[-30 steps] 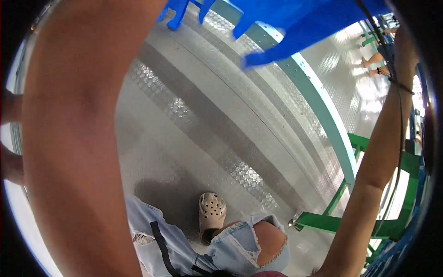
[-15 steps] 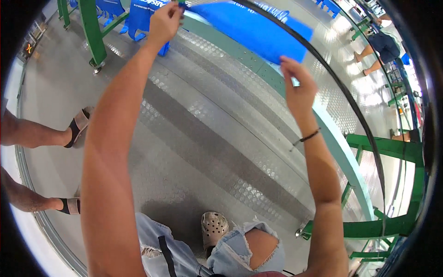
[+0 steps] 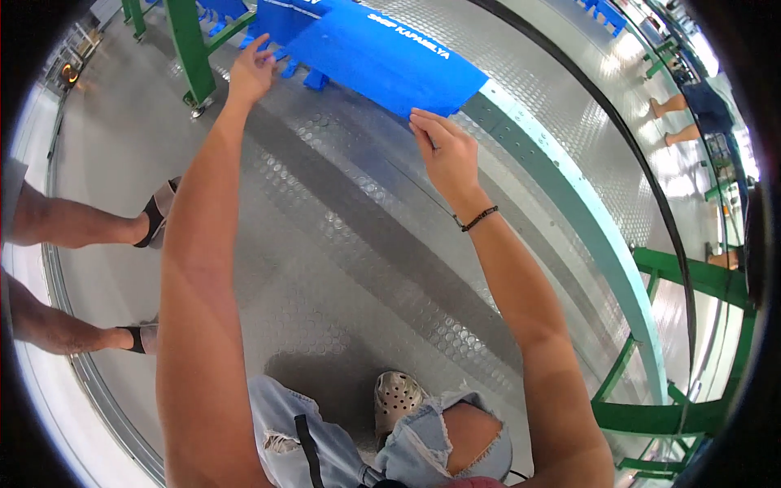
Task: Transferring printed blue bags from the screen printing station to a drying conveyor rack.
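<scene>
A blue printed sheet (image 3: 366, 61), thin and limp with white lettering, stretches across the upper middle over a pale green rail. My right hand (image 3: 451, 154) pinches its near lower edge between thumb and fingertips. At the sheet's left end is my left hand (image 3: 252, 73), its fingers parted and nothing seen in them. Whether a fingertip still touches the sheet there is hard to make out. The sheet's far left end runs out of the picture.
The pale green rail (image 3: 561, 175) curves down the right side to a green metal frame (image 3: 691, 415). A black cable (image 3: 602, 98) arcs beyond it. More blue pieces (image 3: 220, 12) hang behind a green leg (image 3: 189, 53). Another person's legs (image 3: 81, 220) stand at left; others are far right.
My left hand has let go of the sheet's gathered end and come down and left. My right hand has moved left with the sheet's edge, and the sheet now hangs flatter.
</scene>
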`<state>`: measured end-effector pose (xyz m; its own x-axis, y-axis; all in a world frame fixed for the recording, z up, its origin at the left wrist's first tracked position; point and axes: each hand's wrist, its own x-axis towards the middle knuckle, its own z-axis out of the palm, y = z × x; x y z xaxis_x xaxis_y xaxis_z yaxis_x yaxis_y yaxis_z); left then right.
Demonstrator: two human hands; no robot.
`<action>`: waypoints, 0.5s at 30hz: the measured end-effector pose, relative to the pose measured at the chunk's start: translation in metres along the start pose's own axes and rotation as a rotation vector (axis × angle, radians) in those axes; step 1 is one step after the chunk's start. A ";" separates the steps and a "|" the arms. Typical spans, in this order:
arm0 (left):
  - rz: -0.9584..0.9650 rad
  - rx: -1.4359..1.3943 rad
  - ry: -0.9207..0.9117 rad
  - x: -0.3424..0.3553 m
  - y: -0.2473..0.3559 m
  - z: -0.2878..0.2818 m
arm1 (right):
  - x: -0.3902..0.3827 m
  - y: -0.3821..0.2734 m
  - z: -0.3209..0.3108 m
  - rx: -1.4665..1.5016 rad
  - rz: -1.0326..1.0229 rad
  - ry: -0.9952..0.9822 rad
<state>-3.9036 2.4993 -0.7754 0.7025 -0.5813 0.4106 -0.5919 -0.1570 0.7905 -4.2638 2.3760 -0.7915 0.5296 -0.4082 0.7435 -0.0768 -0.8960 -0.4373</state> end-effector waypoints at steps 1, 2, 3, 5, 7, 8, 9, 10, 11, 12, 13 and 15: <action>-0.006 0.001 0.007 -0.011 -0.001 -0.002 | -0.003 0.003 0.005 0.005 -0.005 -0.007; -0.069 -0.089 -0.002 -0.033 0.001 0.007 | -0.010 0.012 0.007 -0.045 -0.018 -0.049; -0.130 -0.175 -0.011 -0.057 0.004 0.008 | -0.017 0.019 0.007 -0.092 -0.032 -0.088; -0.150 -0.222 -0.160 -0.114 0.003 -0.006 | -0.030 0.027 0.007 -0.122 -0.023 -0.129; -0.176 -0.259 -0.246 -0.185 0.009 -0.017 | -0.041 0.039 0.002 -0.161 -0.014 -0.178; -0.256 -0.255 -0.272 -0.219 0.013 -0.030 | -0.046 0.041 0.002 -0.177 -0.011 -0.234; -0.340 -0.263 -0.301 -0.253 0.014 -0.039 | -0.052 0.043 0.001 -0.202 -0.009 -0.298; -0.385 -0.245 -0.311 -0.285 0.013 -0.047 | -0.056 0.048 0.001 -0.201 -0.021 -0.305; -0.432 -0.230 -0.320 -0.314 0.012 -0.054 | -0.060 0.054 0.002 -0.197 0.008 -0.354; -0.482 -0.277 -0.361 -0.340 0.016 -0.061 | -0.064 0.056 0.003 -0.195 0.041 -0.408; -0.534 -0.324 -0.400 -0.364 0.022 -0.071 | -0.065 0.049 0.005 -0.196 0.031 -0.426; -0.568 -0.362 -0.389 -0.402 0.049 -0.085 | -0.065 0.029 0.001 -0.095 0.097 -0.688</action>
<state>-4.1810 2.7934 -0.8632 0.6306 -0.7386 -0.2385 0.0305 -0.2834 0.9585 -4.2999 2.3766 -0.8533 0.9285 -0.3122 0.2009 -0.2078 -0.8854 -0.4157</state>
